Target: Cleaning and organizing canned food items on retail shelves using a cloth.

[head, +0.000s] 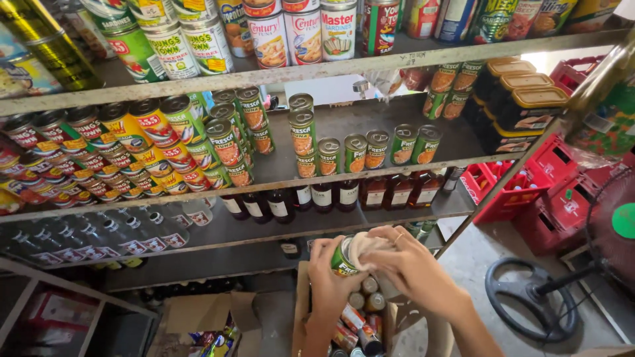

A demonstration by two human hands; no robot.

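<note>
A green can (343, 259) sits in the person's grip low in the head view, held over an open cardboard box (303, 297) on the floor in front of the shelves. The left hand (329, 277) is wrapped around the can's side, fingers closed on it. The right hand (409, 263) is closed on a pale cloth (368, 246), which it presses against the can's top; a ring shows on one finger. Inside the box, just below the hands, lie more cans (360, 316), at least five in sight, some on their sides; the exact number cannot be told.

On the middle shelf (370, 125) straight ahead, five green cans of the same kind (377, 151) stand in a row along the front edge, and beside them a stack of three (303, 135) rises at the left end of the row. Further left, many red and yellow cans (99, 158) are packed in rows, too many to count. Below, a row of dark bottles (344, 195) stands on the next shelf, about nine showing. At the right, red crates (529, 185) are stacked, at least three. A second open box (198, 317) sits on the floor to the left.
</note>
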